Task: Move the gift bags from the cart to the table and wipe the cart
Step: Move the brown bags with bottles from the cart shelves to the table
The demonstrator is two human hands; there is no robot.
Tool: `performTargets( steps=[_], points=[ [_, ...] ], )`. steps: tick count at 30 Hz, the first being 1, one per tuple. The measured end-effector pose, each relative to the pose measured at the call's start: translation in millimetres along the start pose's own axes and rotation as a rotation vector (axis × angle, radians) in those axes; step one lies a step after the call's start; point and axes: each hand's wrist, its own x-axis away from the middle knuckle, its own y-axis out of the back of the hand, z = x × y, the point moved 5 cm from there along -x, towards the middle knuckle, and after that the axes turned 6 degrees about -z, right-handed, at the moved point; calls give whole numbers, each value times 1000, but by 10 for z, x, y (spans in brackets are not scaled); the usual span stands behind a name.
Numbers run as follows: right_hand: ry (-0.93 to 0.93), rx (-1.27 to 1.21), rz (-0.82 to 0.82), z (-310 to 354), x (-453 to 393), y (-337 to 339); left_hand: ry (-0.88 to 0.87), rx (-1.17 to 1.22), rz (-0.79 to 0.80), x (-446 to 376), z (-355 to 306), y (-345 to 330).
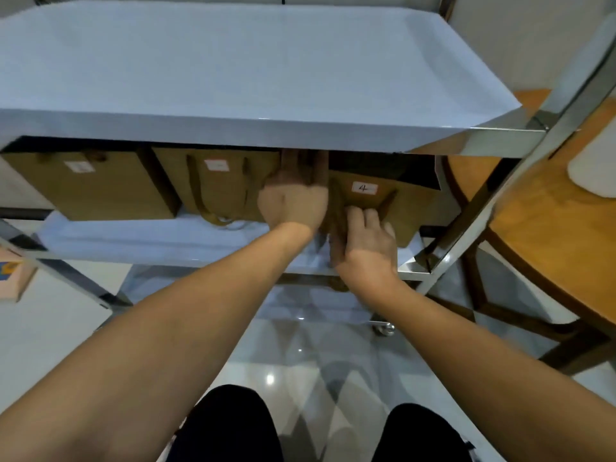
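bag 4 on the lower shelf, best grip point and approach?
Grip bag 4 by its handles, which hang toward the open front of the lower shelf. Come in low from the front, since the top shelf blocks access from above. The right hand is already at them.

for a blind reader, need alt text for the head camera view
Both hands reach under a cart's top shelf: the right hand grips the brown gift bag marked 4, the left hand reaches in beside it. Two more brown bags sit to the left.
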Motion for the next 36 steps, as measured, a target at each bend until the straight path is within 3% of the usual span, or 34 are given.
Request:
performTargets(
  steps=[2, 5, 11, 14, 16, 20, 22, 25, 32, 34, 36],
  points=[
    [3, 32, -43, -61, 17, -51, 61, 43, -35, 3, 15, -71],
    [163, 71, -175, -45, 148, 30, 120, 119, -74, 115, 117, -75],
    [453, -292, -568, 81, 341, 537, 22, 300, -139, 448, 316, 57],
    [439, -289, -668, 127, 229, 831, 33, 308, -178, 505, 342, 114],
    [301, -108, -625, 118, 85, 932, 37, 325, -199, 581, 367, 152],
    [-3, 236, -54, 70, -190, 910, 54, 366, -217, 747, 483, 185],
    [-7, 292, 64, 107, -226, 935, 61, 370, -222, 793, 524, 186],
    [37, 211, 47, 213, -252, 1012, 66, 370, -233, 801, 509, 206],
    [299, -411, -145, 467, 81, 935, 102, 324, -269, 746, 556, 174],
    [265, -535, -192, 509, 196, 956, 144, 323, -258, 720, 611, 164],
    [144, -651, -116, 554, 278, 967, 195, 341, -213, 720, 637, 173]
  ],
)
